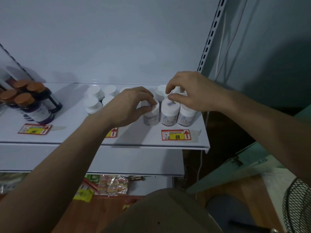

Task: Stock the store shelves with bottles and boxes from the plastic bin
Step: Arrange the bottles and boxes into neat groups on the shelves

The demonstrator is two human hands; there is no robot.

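Several small white bottles stand on the white shelf (80,135). My left hand (129,106) is closed around the cap of one white bottle (151,116) in the front row. My right hand (190,91) pinches the top of a white bottle (178,91) standing behind the front row, just above the middle front bottle (169,115). Another white bottle (186,116) stands at the shelf's right end. More white bottles (93,101) sit further left. The plastic bin is out of view.
Dark bottles with orange caps (32,105) cluster at the shelf's left. Red and yellow price tags (175,135) lie along the front edge. Snack packets (111,184) fill a lower shelf. A slotted upright (210,36) bounds the shelf on the right; a mesh basket (297,206) is at lower right.
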